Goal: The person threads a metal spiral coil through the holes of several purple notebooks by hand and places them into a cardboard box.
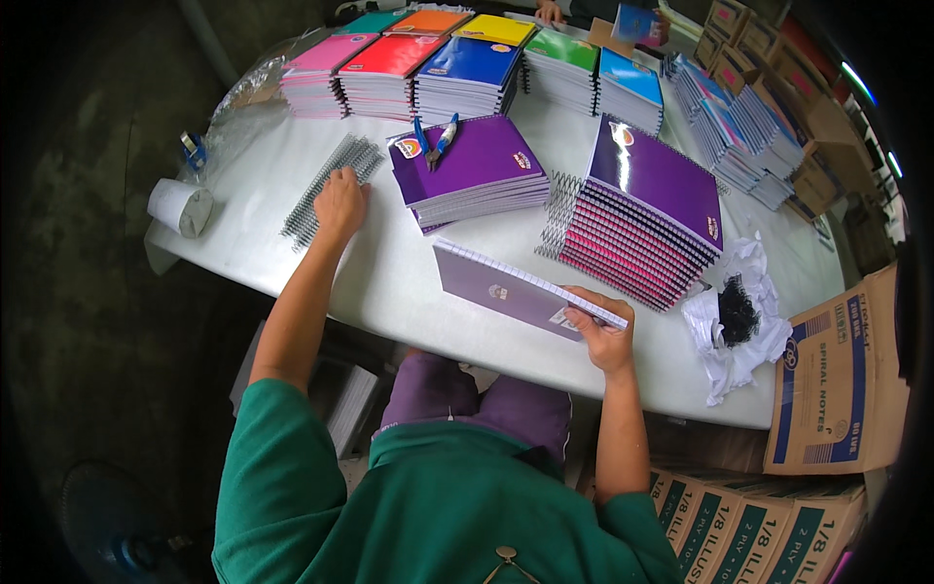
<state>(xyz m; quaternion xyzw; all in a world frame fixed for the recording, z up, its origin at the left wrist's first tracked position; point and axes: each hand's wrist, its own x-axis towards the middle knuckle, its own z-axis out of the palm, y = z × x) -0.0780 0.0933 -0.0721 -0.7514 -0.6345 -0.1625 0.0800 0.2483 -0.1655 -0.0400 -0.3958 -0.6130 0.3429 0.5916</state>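
Note:
My left hand [341, 202] rests on a pile of loose silver spiral binding coils [356, 156], its fingers bent down and closed on a coil. In my right hand [605, 333] is a notebook [496, 284] with a greyish-purple cover, tilted on its edge above the table's near side. My thumb presses its cover near the right end, and no coil shows along its upper edge. Beyond it sits a stack of purple notebooks [486, 185] with blue-handled pliers [435, 144] on top. To the right stands a taller stack of coil-bound purple notebooks [654, 180].
Stacks of coloured notebooks [474, 60] line the table's far side. More coils [559, 214] lie beside the tall stack. Crumpled white paper [715, 321] holds black coils [737, 313] at right. A roll [181, 207] sits at the left edge; cardboard boxes [837, 380] stand at right.

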